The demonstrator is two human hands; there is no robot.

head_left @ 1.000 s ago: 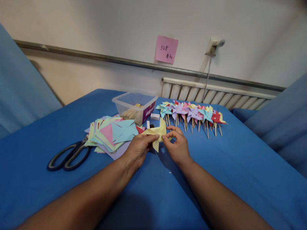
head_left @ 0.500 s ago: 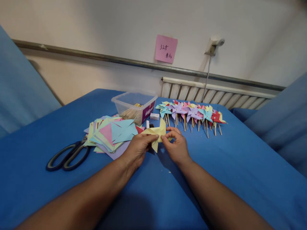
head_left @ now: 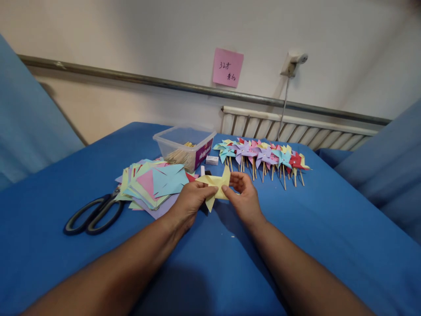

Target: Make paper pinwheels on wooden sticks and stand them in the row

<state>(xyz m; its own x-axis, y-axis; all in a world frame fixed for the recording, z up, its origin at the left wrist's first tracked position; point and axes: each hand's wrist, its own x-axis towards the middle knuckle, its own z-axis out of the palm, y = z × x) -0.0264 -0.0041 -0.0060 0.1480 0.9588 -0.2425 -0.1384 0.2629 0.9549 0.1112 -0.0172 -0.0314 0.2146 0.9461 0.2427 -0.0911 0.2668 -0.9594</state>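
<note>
A yellow paper pinwheel [head_left: 219, 181] without a visible stick is held up between my two hands, its blades folded toward the middle. My left hand [head_left: 194, 197] pinches it from the left, thumb near its centre. From the right, my right hand [head_left: 244, 197] grips it with the thumb in front and the fingers behind, partly hidden by the paper. Just left of my left hand lies a loose pile of coloured paper squares [head_left: 148, 184], the top blue one slit at its corners. A small dark object under the pinwheel is mostly covered.
Dark-handled scissors [head_left: 95, 213] lie left of the pile. Behind stand a clear plastic box [head_left: 179, 142] of wooden sticks and a small white box [head_left: 212, 160]. Several finished pinwheels on sticks [head_left: 263, 156] lie at the back right of the blue-covered table [head_left: 315, 228].
The yellow pinwheel has turned slightly between my hands. My right fingers have shifted a little behind it, and the thumb stays near the centre.
</note>
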